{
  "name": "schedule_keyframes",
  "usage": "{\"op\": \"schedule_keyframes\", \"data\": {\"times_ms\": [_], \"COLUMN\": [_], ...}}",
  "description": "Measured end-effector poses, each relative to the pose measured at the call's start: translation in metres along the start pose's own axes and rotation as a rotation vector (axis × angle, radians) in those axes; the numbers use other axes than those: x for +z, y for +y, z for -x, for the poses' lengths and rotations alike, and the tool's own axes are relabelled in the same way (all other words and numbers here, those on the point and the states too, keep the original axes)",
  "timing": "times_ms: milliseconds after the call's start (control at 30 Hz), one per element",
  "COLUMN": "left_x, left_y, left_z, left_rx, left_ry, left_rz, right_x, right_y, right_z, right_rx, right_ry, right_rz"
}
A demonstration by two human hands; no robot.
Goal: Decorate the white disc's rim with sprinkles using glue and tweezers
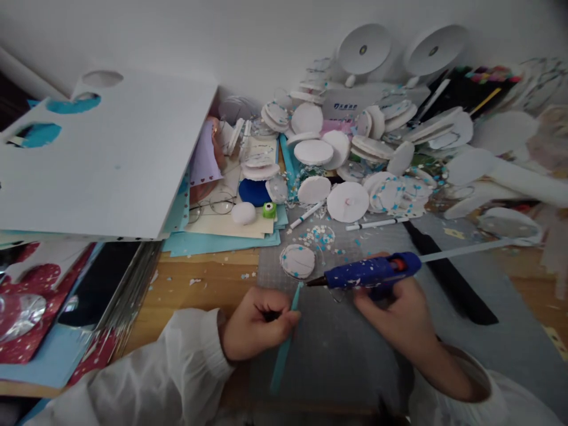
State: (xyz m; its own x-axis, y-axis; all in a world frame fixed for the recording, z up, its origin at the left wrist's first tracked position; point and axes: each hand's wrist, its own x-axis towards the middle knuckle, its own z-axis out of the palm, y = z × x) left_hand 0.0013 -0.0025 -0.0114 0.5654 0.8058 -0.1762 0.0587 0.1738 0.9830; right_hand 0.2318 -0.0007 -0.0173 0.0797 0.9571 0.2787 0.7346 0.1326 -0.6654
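Note:
My left hand (261, 324) is closed around turquoise tweezers (280, 362), their narrow tip pointing up and away from me. Something tiny and pale shows at that tip, too small to name. My right hand (402, 316) grips a blue hot glue gun (361, 272), its dark nozzle pointing left, very near the tweezers' tip. A long translucent glue stick (465, 248) sticks out of the gun's back. Just beyond the nozzle, a round white disc (298, 261) with small blue and white bits round its edge lies on the grey cutting mat (337, 367).
Small blue and white pieces (322, 235) are scattered behind the disc. Many white foam discs (347, 202) pile up along the back. A large white board (102, 165) with cut-out holes stands left, near glasses (222, 205) and a green punch (268, 210). A black strip (452, 278) lies right.

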Motion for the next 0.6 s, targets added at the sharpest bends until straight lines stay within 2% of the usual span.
{"op": "schedule_keyframes", "data": {"times_ms": [600], "left_x": [-0.0003], "left_y": [0.0022], "left_z": [-0.0004], "left_rx": [-0.018], "left_ry": [-0.012], "left_rz": [-0.023], "right_x": [0.0007], "right_y": [0.0039], "right_z": [0.0036], "right_rx": [0.022], "right_ry": [-0.012], "right_rz": [0.038]}}
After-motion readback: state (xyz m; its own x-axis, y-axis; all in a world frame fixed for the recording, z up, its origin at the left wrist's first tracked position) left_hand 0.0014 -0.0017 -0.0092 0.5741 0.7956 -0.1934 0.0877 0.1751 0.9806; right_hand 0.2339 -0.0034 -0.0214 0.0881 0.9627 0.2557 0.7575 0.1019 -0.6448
